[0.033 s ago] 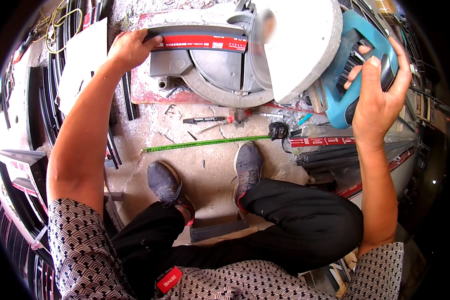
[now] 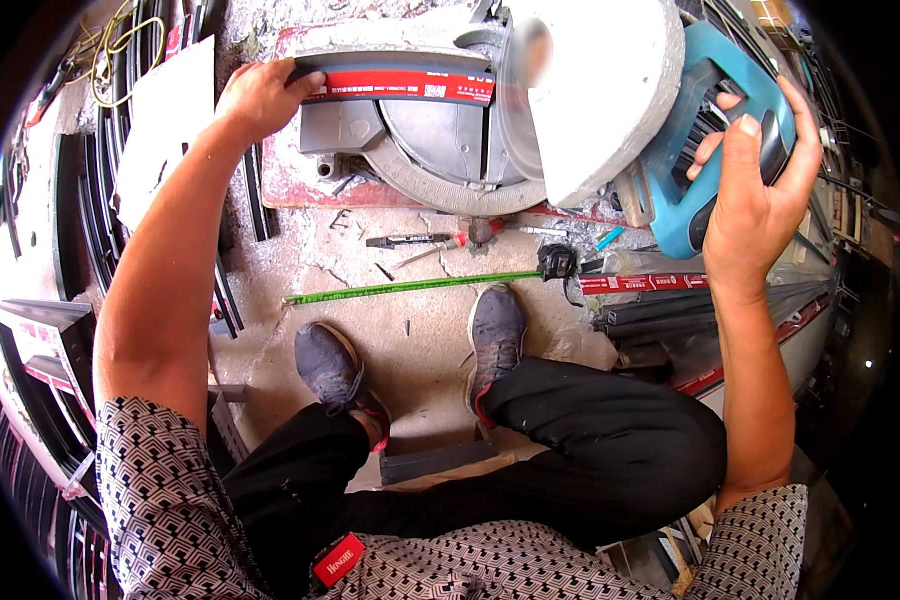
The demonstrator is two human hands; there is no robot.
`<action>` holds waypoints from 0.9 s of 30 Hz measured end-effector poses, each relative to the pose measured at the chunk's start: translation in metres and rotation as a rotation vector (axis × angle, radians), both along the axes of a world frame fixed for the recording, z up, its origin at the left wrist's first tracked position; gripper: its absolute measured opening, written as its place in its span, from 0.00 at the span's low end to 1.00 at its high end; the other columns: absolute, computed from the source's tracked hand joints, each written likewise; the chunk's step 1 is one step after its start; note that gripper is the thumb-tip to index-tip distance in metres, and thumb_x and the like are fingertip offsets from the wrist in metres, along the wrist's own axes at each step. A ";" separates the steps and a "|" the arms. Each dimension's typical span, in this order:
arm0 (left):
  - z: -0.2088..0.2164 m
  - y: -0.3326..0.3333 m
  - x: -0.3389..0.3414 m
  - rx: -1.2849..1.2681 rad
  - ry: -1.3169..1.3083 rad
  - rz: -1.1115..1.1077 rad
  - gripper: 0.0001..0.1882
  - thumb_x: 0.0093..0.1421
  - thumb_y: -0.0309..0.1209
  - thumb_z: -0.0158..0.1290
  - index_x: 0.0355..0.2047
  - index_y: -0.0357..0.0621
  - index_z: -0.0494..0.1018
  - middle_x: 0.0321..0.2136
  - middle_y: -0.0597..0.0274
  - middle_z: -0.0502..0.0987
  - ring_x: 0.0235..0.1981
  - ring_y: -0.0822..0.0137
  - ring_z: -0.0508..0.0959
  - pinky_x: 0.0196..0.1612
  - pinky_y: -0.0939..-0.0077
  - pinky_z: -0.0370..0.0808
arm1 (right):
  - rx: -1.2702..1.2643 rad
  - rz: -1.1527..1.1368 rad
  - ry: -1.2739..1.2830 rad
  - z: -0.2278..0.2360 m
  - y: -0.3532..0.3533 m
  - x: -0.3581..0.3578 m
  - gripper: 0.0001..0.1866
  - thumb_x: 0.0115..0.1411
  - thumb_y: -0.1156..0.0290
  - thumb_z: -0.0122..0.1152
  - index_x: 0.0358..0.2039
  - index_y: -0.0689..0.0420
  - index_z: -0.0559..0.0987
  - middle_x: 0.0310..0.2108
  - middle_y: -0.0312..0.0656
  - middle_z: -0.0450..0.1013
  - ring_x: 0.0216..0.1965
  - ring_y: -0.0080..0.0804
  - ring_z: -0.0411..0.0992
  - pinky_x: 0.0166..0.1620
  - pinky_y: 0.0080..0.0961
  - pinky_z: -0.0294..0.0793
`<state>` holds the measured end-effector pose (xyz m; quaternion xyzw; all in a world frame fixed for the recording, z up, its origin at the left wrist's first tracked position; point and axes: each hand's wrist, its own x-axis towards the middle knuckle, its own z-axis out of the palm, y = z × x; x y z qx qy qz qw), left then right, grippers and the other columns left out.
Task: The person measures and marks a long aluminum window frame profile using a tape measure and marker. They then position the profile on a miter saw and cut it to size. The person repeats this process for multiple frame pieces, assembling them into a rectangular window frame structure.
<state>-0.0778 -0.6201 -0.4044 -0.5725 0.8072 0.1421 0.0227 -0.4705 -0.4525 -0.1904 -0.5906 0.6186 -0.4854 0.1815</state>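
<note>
Red-taped dark aluminium profile [image 2: 400, 82] lies across the bed of the mitre saw [image 2: 450, 140], and the left hand [image 2: 260, 98] closes its fingers [image 2: 295, 72] over the profile's left end, pressing it toward the saw's fence. The right hand [image 2: 755, 185] is at the saw's teal handle [image 2: 715, 150], off the saw's right side; its fingers [image 2: 722, 102] are spread wide and only loosely hooked into the grip, thumb raised, not yet closed on it. The white blade guard [image 2: 600, 90] is tilted up above the saw's turntable.

To do this well, I judge the left hand should stay well left of the blade line, holding the profile flat and tight to the fence, and the right hand should take a full grip before the head comes down.

On the concrete floor [image 2: 420, 340] just in front of the saw lie a black marker [image 2: 408, 240], a screwdriver [image 2: 460, 243] and an extended green tape measure [image 2: 420, 285]. Nearer than the saw, the person's two grey shoes [image 2: 335, 365] rest on the floor; more dark profiles [image 2: 710, 310] lie to the saw's lower right.
</note>
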 end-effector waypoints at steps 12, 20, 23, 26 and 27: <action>0.005 0.003 -0.002 0.023 0.036 0.035 0.34 0.71 0.61 0.51 0.43 0.35 0.80 0.39 0.38 0.84 0.49 0.39 0.83 0.55 0.48 0.77 | -0.041 0.007 0.004 -0.013 0.010 0.002 0.25 0.74 0.76 0.54 0.68 0.61 0.62 0.47 0.45 0.78 0.30 0.21 0.74 0.32 0.21 0.79; 0.008 0.004 -0.002 0.022 0.063 0.042 0.33 0.70 0.60 0.53 0.43 0.36 0.81 0.39 0.38 0.84 0.48 0.39 0.83 0.55 0.49 0.77 | -0.072 0.016 -0.015 -0.020 0.012 0.002 0.26 0.73 0.78 0.54 0.68 0.62 0.61 0.47 0.45 0.78 0.29 0.21 0.73 0.32 0.21 0.78; 0.009 0.004 -0.003 0.034 0.066 0.051 0.33 0.70 0.60 0.53 0.43 0.36 0.81 0.40 0.38 0.84 0.49 0.39 0.83 0.55 0.49 0.77 | -0.067 0.009 -0.018 -0.021 0.012 0.002 0.26 0.73 0.79 0.54 0.68 0.61 0.61 0.47 0.45 0.78 0.29 0.21 0.73 0.31 0.21 0.78; 0.008 0.004 -0.003 0.036 0.065 0.051 0.33 0.70 0.60 0.52 0.43 0.36 0.81 0.40 0.38 0.84 0.49 0.39 0.83 0.55 0.48 0.77 | -0.062 0.006 -0.022 -0.021 0.013 0.003 0.26 0.73 0.79 0.54 0.69 0.60 0.61 0.48 0.46 0.78 0.29 0.21 0.73 0.32 0.21 0.78; 0.008 0.004 -0.003 0.036 0.065 0.051 0.33 0.70 0.60 0.52 0.43 0.36 0.81 0.41 0.38 0.84 0.49 0.39 0.83 0.55 0.48 0.77 | -0.066 0.010 -0.023 -0.022 0.014 0.003 0.26 0.73 0.79 0.54 0.69 0.60 0.60 0.48 0.46 0.78 0.29 0.21 0.73 0.32 0.21 0.78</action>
